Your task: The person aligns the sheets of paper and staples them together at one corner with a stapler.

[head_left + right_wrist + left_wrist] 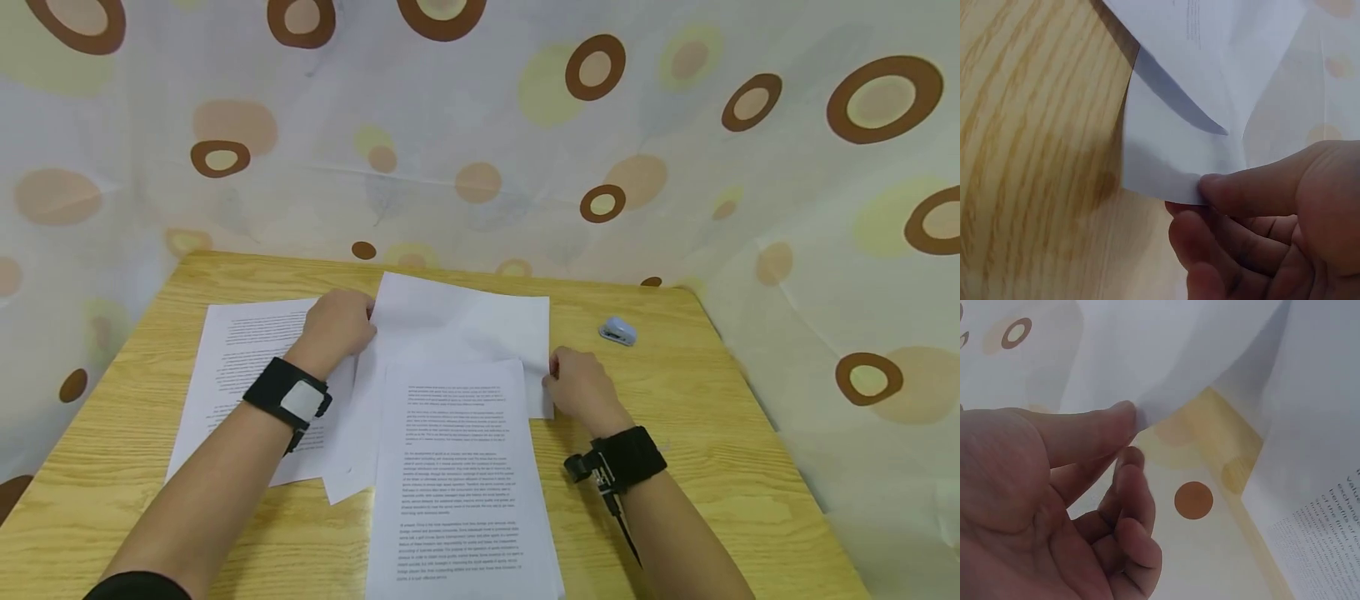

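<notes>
A white sheet of paper, its visible face blank, spans the space between both hands near the table's far side. My left hand pinches its left edge; in the left wrist view the thumb lies on the paper, the other fingers curled below. At the right edge, my right hand pinches the sheet between thumb and fingers. Printed pages lie in front, their top edge overlapping the blank sheet. Under the left wrist, another printed sheet rests on the wood, partly hidden by the arm.
A small light-blue stapler sits right of the right hand. The wooden table meets a patterned cloth at its back and sides. A thin black cable hangs from the right wrist camera.
</notes>
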### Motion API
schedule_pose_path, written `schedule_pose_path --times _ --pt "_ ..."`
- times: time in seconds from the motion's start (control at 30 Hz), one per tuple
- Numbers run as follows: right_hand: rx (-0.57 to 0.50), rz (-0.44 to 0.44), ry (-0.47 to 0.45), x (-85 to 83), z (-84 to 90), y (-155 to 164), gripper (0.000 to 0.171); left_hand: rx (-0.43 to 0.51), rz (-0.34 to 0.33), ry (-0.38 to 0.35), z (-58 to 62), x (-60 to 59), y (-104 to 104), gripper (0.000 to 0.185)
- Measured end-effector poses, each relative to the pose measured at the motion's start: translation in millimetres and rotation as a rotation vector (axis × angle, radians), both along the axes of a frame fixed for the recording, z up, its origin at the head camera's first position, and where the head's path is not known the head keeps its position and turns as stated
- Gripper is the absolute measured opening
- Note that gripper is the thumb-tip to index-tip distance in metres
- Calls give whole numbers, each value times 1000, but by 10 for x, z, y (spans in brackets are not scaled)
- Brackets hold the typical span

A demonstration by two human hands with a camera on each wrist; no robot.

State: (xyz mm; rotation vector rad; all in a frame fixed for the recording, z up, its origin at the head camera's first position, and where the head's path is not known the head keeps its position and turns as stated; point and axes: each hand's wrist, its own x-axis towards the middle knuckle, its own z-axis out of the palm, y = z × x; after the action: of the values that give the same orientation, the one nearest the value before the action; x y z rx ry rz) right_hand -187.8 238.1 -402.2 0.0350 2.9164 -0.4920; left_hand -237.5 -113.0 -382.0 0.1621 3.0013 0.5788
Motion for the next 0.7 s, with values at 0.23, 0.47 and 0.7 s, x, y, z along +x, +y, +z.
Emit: schedule_pose_path --times 0.23,0.47,0.7 --pt "-6 9 89 10 54 14 13 45 28 51 61 19 -10 28" --pt "2 31 187 21 73 5 9 66 28 119 79 34 -19 30" --pt "-40 15 198 49 96 5 12 123 45 150 123 38 -16 33"
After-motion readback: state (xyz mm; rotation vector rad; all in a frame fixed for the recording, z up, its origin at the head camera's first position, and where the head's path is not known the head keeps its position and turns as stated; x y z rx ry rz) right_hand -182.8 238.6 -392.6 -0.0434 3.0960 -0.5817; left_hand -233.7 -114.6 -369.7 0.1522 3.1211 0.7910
